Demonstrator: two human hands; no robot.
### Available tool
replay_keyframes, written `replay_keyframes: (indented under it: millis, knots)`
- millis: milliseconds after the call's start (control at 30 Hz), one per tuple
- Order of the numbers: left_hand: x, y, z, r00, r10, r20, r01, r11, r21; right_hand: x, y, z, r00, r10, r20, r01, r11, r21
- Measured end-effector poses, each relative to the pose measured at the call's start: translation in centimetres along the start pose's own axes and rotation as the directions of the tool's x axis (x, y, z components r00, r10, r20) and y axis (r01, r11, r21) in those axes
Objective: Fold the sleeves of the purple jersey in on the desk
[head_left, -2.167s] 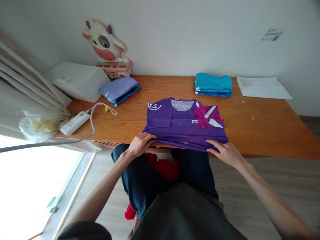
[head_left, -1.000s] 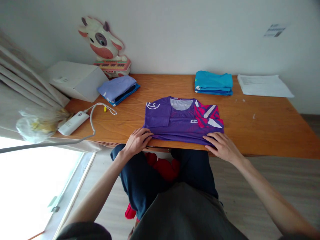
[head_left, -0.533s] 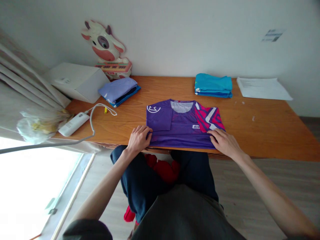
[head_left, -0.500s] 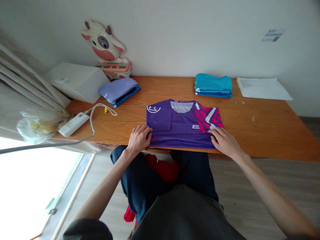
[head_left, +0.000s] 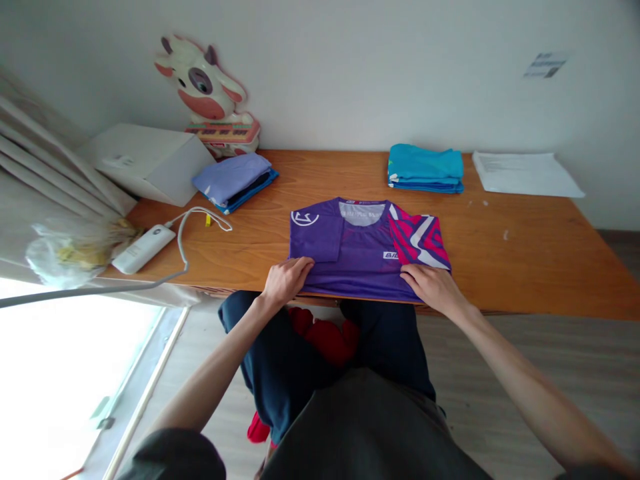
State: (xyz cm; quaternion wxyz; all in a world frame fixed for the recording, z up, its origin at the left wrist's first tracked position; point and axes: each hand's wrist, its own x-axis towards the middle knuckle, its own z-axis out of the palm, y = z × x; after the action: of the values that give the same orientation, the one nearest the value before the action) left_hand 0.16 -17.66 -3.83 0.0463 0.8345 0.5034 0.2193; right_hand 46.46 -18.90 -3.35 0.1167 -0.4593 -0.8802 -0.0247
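A folded purple jersey (head_left: 361, 257) with a pink and white patterned right sleeve lies at the near edge of the wooden table (head_left: 530, 263). My left hand (head_left: 287, 281) grips its near left edge, fingers on top of the cloth. My right hand (head_left: 431, 287) grips the near right edge just below the pink sleeve. Both thumbs are hidden under the fabric. A red cloth (head_left: 327, 337) lies on my lap under the table edge.
A teal folded stack (head_left: 426, 169) and white papers (head_left: 525, 175) sit at the back right. A lavender and blue folded stack (head_left: 234, 180), a white box (head_left: 150, 160) and a cow figure (head_left: 203, 83) are at the back left. A white power bank with cable (head_left: 145, 248) lies left.
The jersey's near part was pulled up from over the table edge and laid flat on the folded body. Both hands slid inward along its near edge.
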Motion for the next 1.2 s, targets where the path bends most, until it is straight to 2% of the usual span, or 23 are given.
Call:
replay_keyframes:
  millis: [100,200,267,333,400,500,600,633,667,700,767,800,833,867,900,933,967,1000,1033,1067,1100,1133,1200]
  knots:
    - [1.6,0.4,-0.3,1.0,-0.004,-0.008,0.005,0.999,0.039,1.0,-0.2,-0.2,0.997,0.078,-0.022,-0.078,0.997,0.002]
    - [3.9,2.1,-0.4,1.0,-0.013,-0.01,0.013,0.998,0.054,2.8,-0.9,-0.9,0.983,0.151,-0.108,-0.147,0.988,0.042]
    - [5.6,3.2,0.0,0.997,-0.073,-0.008,0.073,0.994,0.077,4.2,-1.1,-1.2,0.969,0.213,-0.124,-0.21,0.977,0.038]
    - [7.0,3.8,0.6,0.987,-0.159,0.002,0.158,0.982,0.108,5.6,-0.9,-1.1,0.956,0.28,-0.092,-0.28,0.96,0.003]
    - [8.0,3.6,1.4,0.974,-0.227,0.012,0.224,0.968,0.117,6.6,-0.3,-0.6,0.944,0.327,-0.042,-0.328,0.945,-0.019]
    - [8.7,2.4,2.5,0.967,-0.254,-0.008,0.254,0.966,0.047,7.5,1.3,0.5,0.927,0.375,0.006,-0.375,0.926,0.048]
    - [9.0,0.4,2.9,0.944,-0.317,-0.09,0.295,0.935,-0.194,7.7,3.8,1.4,0.896,0.444,0.011,-0.434,0.87,0.235]
    - [9.0,-0.4,2.8,0.916,-0.38,-0.129,0.323,0.89,-0.323,7.6,4.9,1.5,0.868,0.497,0.0,-0.468,0.818,0.334]
    - [9.0,-1.3,2.6,0.87,-0.466,-0.162,0.348,0.812,-0.469,7.3,6.1,1.6,0.824,0.567,-0.016,-0.502,0.742,0.443]
    - [8.8,-2.3,2.1,0.807,-0.565,-0.174,0.356,0.7,-0.619,6.8,7.4,1.6,0.765,0.644,-0.031,-0.527,0.652,0.545]
    - [7.9,-4.3,1.0,0.668,-0.734,-0.121,0.301,0.416,-0.858,5.1,10.0,1.3,0.629,0.775,-0.054,-0.541,0.487,0.686]
    - [7.1,-5.4,0.4,0.614,-0.785,-0.075,0.253,0.286,-0.924,4.0,11.1,1.1,0.576,0.815,-0.065,-0.545,0.443,0.712]
    - [6.1,-6.3,-0.1,0.575,-0.817,-0.04,0.207,0.192,-0.959,2.6,12.2,0.9,0.536,0.841,-0.075,-0.553,0.417,0.721]
    - [5.0,-7.2,-0.5,0.538,-0.842,-0.031,0.175,0.148,-0.973,1.2,13.0,0.7,0.507,0.858,-0.085,-0.567,0.406,0.716]
    - [3.8,-7.9,-0.8,0.488,-0.871,-0.053,0.161,0.15,-0.975,-0.3,13.6,0.5,0.485,0.869,-0.098,-0.584,0.406,0.703]
    - [2.7,-8.4,-1.0,0.424,-0.899,-0.111,0.162,0.196,-0.967,-1.6,13.9,0.3,0.477,0.87,-0.125,-0.607,0.428,0.669]
    - [1.7,-8.7,-1.1,0.361,-0.911,-0.197,0.176,0.274,-0.945,-2.7,13.9,0.1,0.481,0.86,-0.172,-0.631,0.476,0.613]
    - [0.9,-8.7,-1.2,0.317,-0.9,-0.299,0.199,0.371,-0.907,-3.4,13.7,-0.1,0.499,0.834,-0.235,-0.648,0.539,0.539]
    - [0.5,-8.5,-1.3,0.306,-0.864,-0.4,0.225,0.474,-0.851,-3.8,13.2,-0.4,0.531,0.793,-0.298,-0.649,0.607,0.458]
    - [0.5,-8.1,-1.4,0.339,-0.809,-0.48,0.246,0.568,-0.785,-3.7,12.6,-0.7,0.575,0.741,-0.347,-0.63,0.672,0.389]
    - [0.7,-7.6,-1.5,0.417,-0.744,-0.522,0.258,0.648,-0.717,-3.2,11.9,-0.9,0.63,0.683,-0.371,-0.592,0.731,0.34]
    - [1.3,-6.9,-1.7,0.525,-0.671,-0.524,0.263,0.713,-0.65,-2.4,11.2,-1.2,0.688,0.625,-0.368,-0.542,0.78,0.313]
    - [3.0,-5.7,-1.9,0.744,-0.509,-0.432,0.26,0.817,-0.514,-0.1,10.0,-1.4,0.794,0.526,-0.306,-0.445,0.844,0.297]
